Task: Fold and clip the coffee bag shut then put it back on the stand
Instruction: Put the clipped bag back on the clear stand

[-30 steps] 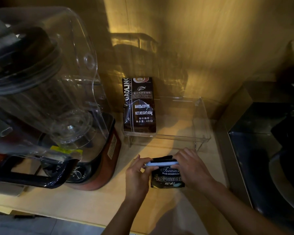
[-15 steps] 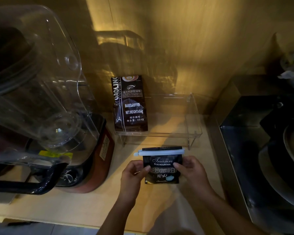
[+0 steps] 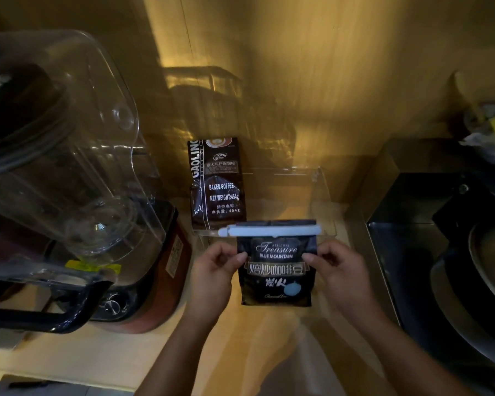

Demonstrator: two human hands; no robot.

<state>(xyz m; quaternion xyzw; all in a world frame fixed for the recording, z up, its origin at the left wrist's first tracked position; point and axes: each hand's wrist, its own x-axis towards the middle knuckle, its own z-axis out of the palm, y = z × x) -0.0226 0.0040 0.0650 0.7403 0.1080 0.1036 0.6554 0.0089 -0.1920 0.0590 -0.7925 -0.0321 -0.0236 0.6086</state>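
Observation:
A small black coffee bag [image 3: 277,278] marked "Treasure Blue Mountain" is held upright in front of the stand, above the counter. A long white clip [image 3: 269,230] runs across its folded top. My left hand [image 3: 212,274] pinches the bag's left edge and my right hand [image 3: 340,270] pinches its right edge. Behind the bag is the clear acrylic stand [image 3: 317,201]; its right part holds nothing.
A taller dark "Gaolino" coffee bag [image 3: 216,184] stands on the stand's left side. A large blender [image 3: 69,195] with a clear cover fills the left. A black stove top with a pan [image 3: 455,247] lies to the right. The wooden wall is close behind.
Both hands have lifted the clipped bag from the counter and turned it upright, holding it by its sides, closer to the stand's front edge.

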